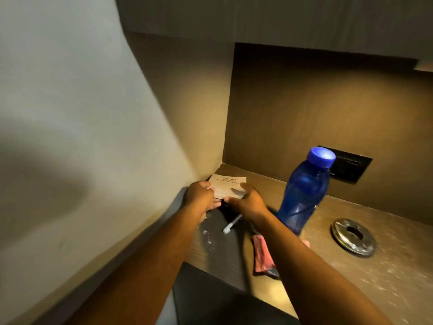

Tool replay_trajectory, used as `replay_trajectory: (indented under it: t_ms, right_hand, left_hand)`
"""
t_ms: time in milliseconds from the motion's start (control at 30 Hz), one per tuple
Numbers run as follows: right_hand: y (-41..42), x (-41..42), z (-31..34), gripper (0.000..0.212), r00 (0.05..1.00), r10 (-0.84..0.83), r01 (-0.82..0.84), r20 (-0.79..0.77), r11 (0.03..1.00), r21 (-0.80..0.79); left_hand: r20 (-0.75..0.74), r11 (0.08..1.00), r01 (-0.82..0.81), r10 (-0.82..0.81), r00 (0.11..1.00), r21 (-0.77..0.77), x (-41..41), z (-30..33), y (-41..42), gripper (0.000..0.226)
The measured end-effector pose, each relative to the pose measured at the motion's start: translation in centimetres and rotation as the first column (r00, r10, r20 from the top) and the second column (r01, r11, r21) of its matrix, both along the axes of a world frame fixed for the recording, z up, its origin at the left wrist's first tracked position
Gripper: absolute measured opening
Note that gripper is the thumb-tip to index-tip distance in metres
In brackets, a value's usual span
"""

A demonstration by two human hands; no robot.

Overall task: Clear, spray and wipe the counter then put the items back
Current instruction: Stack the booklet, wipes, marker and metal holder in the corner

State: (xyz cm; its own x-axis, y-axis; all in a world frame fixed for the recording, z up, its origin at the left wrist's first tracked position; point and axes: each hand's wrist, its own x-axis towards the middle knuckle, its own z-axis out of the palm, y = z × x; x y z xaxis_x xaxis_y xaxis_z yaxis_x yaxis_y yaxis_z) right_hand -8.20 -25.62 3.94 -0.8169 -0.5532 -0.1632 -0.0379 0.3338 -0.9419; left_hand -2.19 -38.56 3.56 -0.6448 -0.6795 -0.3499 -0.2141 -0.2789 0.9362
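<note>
Two bare hands meet over a printed card (226,184) in the far left corner of a brown counter (386,273), at about 11 o'clock from the counter's middle. The left hand (199,195) pinches the card's left edge with curled fingers; the right hand (246,200) grasps its near right edge, thumb lying on the printed face. The card's long axis runs from 9 to 3 o'clock, its printed lines reading upside down, tops toward the viewer. Just below the hands lies a white pen (232,224), its long axis from 7 to 1 o'clock, the far end hidden under the right wrist. A blue water bottle (303,195) with a blue cap stands upright at 3 o'clock from the hands. A pink cloth (263,256) lies partly under the right forearm, and a round metal ashtray (353,238) sits at 4 o'clock from the bottle. A dark wall socket plate (351,167) shows behind the bottle.
</note>
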Motion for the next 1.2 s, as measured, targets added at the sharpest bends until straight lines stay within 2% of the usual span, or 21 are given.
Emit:
replay_trajectory:
  t_ms: [33,100,167,233,267,333,400,567,700,800,867,933,1000,1067,1100,1133,1200]
  right_hand:
    - [-0.5,-0.4,-0.3,0.054,0.998,0.020,-0.014,-0.065,0.995,0.094]
    - [-1.2,-1.3,-1.0,0.039,0.985,0.047,-0.002,-0.166,0.965,0.260]
    - [-1.5,-1.9,-1.5,0.025,0.970,0.103,0.001,-0.220,0.903,0.430]
    - [-1.7,-2.5,-1.8,0.025,0.927,0.210,0.015,-0.310,0.805,0.593]
    - [-1.7,-2.8,-2.0,0.030,0.907,0.249,0.018,-0.339,0.782,0.623]
    - [-1.5,-3.2,-2.0,0.037,0.892,0.281,0.015,-0.355,0.766,0.643]
    - [-1.3,-3.8,-2.0,0.036,0.879,0.298,0.023,-0.372,0.753,0.657]
    - [-1.4,-4.8,-2.3,0.040,0.764,0.471,0.023,-0.441,0.664,0.748]
    - [-1.3,-5.5,-3.4,0.039,0.732,0.502,0.006,-0.461,0.671,0.741]
    - [-2.1,-5.7,-4.0,0.039,0.756,0.445,0.009,-0.480,0.726,0.687]
    - [-2.7,-5.8,-4.2,0.043,0.764,0.412,0.043,-0.498,0.736,0.675]
    - [-3.0,-5.9,-4.4,0.046,0.746,0.424,0.077,-0.513,0.711,0.699]
    - [-2.9,-5.9,-4.2,0.048,0.740,0.442,0.093,-0.507,0.679,0.729]
    - [-3.0,-5.8,-3.7,0.049,0.738,0.482,0.086,-0.471,0.626,0.775]
    - [-3.1,-5.9,-3.5,0.050,0.750,0.477,0.072,-0.459,0.631,0.773]
    - [-3.1,-5.9,-3.0,0.049,0.781,0.439,0.048,-0.444,0.667,0.743]
    - [-2.5,-5.6,-2.2,0.042,0.842,0.333,0.007,-0.424,0.779,0.627]
  left_hand:
    - [0.007,1.000,0.024,-0.024,1.000,-0.005,-0.4,-0.3,-0.5,0.037]
    - [0.074,0.992,0.080,-0.073,0.995,-0.101,-1.0,-1.1,-1.5,0.042]
    - [0.217,0.914,0.196,-0.123,0.968,-0.356,-1.5,-2.2,-2.3,0.044]
    - [0.413,0.662,0.400,-0.147,0.899,-0.634,-1.8,-2.9,-2.7,0.042]
    - [0.490,0.516,0.488,-0.145,0.859,-0.704,-1.9,-3.0,-2.7,0.041]
    - [0.599,0.306,0.609,-0.138,0.789,-0.731,-1.9,-3.1,-2.8,0.039]
    - [0.687,0.162,0.692,-0.094,0.720,-0.703,-2.1,-3.0,-3.1,0.035]
    - [0.785,-0.019,0.785,-0.036,0.619,-0.620,-3.5,-2.4,-3.5,0.029]
    - [0.816,-0.077,0.812,-0.039,0.577,-0.578,-4.3,-2.6,-3.5,0.031]
    - [0.847,-0.116,0.841,-0.003,0.531,-0.528,-5.1,-2.8,-4.2,0.033]
    - [0.877,-0.105,0.873,0.012,0.480,-0.476,-5.8,-2.8,-4.5,0.032]
    - [0.905,-0.057,0.904,0.012,0.425,-0.424,-6.5,-2.7,-4.5,0.033]
    - [0.912,-0.013,0.912,0.006,0.410,-0.410,-6.8,-2.3,-4.2,0.036]
    - [0.905,0.014,0.905,-0.012,0.424,-0.424,-6.7,-1.9,-3.9,0.037]
    - [0.896,0.030,0.896,-0.028,0.443,-0.443,-6.4,-1.7,-3.9,0.036]
    - [0.877,0.038,0.877,-0.039,0.479,-0.478,-6.0,-1.5,-3.8,0.033]
    - [0.790,0.043,0.791,-0.046,0.612,-0.610,-4.9,-1.0,-3.2,0.026]
